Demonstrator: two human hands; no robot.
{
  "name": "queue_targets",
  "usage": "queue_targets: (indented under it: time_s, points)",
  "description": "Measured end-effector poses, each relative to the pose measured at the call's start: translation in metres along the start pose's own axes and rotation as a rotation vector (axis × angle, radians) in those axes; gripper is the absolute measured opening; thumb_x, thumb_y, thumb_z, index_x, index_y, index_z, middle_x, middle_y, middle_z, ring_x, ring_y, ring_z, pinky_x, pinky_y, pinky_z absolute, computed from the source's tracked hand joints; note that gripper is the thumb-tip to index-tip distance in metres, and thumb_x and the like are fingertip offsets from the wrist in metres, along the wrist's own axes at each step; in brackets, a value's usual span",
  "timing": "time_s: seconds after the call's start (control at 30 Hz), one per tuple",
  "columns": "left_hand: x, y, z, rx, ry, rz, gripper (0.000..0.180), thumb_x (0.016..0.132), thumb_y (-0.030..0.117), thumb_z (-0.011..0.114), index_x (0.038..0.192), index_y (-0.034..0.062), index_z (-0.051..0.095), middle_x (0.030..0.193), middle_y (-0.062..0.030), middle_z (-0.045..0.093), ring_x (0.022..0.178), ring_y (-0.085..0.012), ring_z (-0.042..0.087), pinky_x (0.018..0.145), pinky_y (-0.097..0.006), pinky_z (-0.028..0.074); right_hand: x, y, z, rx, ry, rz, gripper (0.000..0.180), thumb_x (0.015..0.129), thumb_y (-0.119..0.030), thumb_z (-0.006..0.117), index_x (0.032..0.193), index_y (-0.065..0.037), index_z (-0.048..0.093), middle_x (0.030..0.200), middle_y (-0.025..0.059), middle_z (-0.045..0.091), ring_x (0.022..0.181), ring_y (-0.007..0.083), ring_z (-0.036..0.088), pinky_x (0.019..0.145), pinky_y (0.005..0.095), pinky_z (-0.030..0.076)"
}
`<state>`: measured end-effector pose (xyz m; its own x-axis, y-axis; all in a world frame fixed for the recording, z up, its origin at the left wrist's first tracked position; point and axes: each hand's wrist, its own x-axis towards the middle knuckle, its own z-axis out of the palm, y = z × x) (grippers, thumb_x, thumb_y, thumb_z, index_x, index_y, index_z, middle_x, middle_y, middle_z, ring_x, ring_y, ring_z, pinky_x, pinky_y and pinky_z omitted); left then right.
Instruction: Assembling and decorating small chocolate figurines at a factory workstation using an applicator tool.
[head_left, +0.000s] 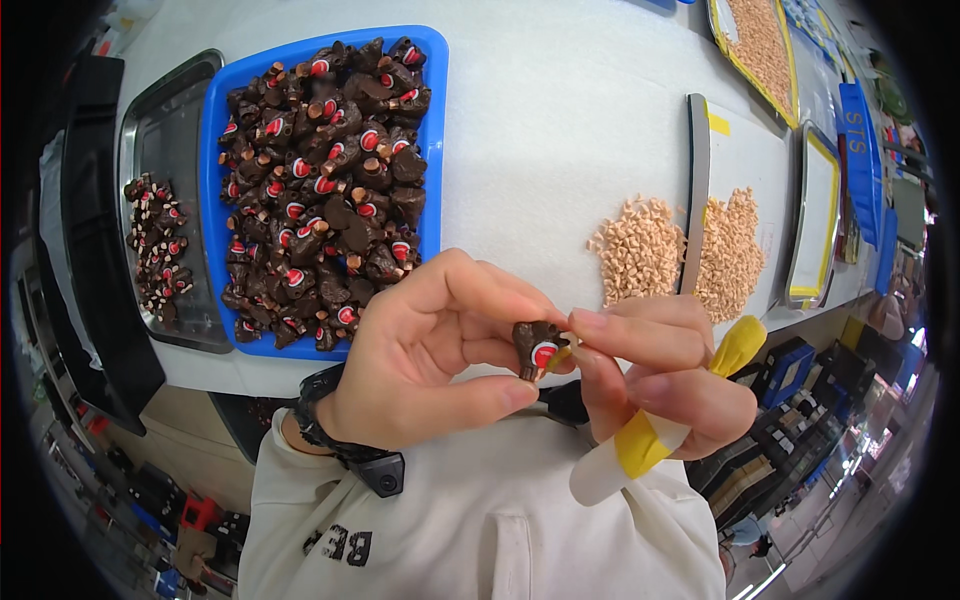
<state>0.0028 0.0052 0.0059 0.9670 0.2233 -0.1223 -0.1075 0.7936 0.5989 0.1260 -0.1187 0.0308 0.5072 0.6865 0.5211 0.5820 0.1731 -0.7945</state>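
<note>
While the cream sleeve [480,530] fills the bottom of the view, both hands meet just above it, close to the chest. The left hand [430,355], with a black watch [330,425] on its wrist, pinches a small dark brown part [535,345] with a red-and-white dot between thumb and fingers. The right hand [660,375] closes its fingertips on a tiny tan pin [562,352] that touches the part's side — two of its fingers wear yellow and white tape [640,445].

Beyond the hands lies a white table [560,130]. On it, to the right, a heap of tan pellets [640,250] sits beside a grey strip [697,190], with a second heap just past the strip. To the left, a blue tray [212,200] holds a big pile of the same dark parts, and a steel tray [150,130] beside it holds a smaller pile — these with tan pins showing. Far right, yellow-rimmed trays [815,220] stand along the table's edge.
</note>
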Motion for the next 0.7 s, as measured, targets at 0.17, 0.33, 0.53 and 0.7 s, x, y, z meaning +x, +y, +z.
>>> queue_targets:
  time_s: [0.17, 0.33, 0.53, 0.7]
  points:
    - [0.0, -0.001, -0.001, 0.073, -0.009, 0.02, 0.038, 0.074, -0.012, 0.061, 0.109, -0.0034, 0.048, 0.109, -0.0141, 0.051, 0.099, -0.0176, 0.057, 0.082, -0.03, 0.05, -0.002, 0.002, -0.006, -0.025, -0.085, -0.008, 0.036, 0.049, 0.013, 0.073, 0.078, 0.0, 0.055, 0.088, 0.0173, 0.065, 0.069, 0.0236, 0.06, 0.054, 0.027, 0.048]
    - [0.001, -0.004, -0.001, 0.297, 0.031, 0.119, 0.037, 0.072, -0.011, 0.063, 0.107, -0.0019, 0.054, 0.107, -0.0134, 0.053, 0.09, -0.016, 0.057, 0.075, -0.027, 0.049, -0.003, 0.005, -0.006, -0.072, -0.141, -0.039, 0.032, 0.052, 0.007, 0.072, 0.08, 0.0, 0.058, 0.089, 0.016, 0.064, 0.073, 0.0235, 0.059, 0.054, 0.0285, 0.048]
    - [0.005, -0.005, 0.002, 0.729, 0.072, 0.341, 0.04, 0.063, -0.014, 0.065, 0.101, -0.0028, 0.06, 0.097, -0.0153, 0.058, 0.082, -0.0174, 0.059, 0.069, -0.026, 0.051, -0.01, 0.003, 0.001, -0.109, -0.061, -0.039, 0.018, 0.062, -0.004, 0.069, 0.077, -0.001, 0.06, 0.091, 0.0167, 0.064, 0.074, 0.025, 0.061, 0.056, 0.0318, 0.05]
    - [0.005, -0.003, 0.016, 0.542, 0.257, 0.207, 0.039, 0.067, -0.009, 0.062, 0.105, -0.0061, 0.056, 0.094, -0.0147, 0.056, 0.08, -0.0173, 0.06, 0.068, -0.025, 0.051, -0.028, 0.006, -0.038, -0.222, -0.169, -0.064, 0.016, 0.069, 0.0, 0.065, 0.081, -0.001, 0.054, 0.1, 0.0234, 0.062, 0.081, 0.031, 0.062, 0.062, 0.0368, 0.05]
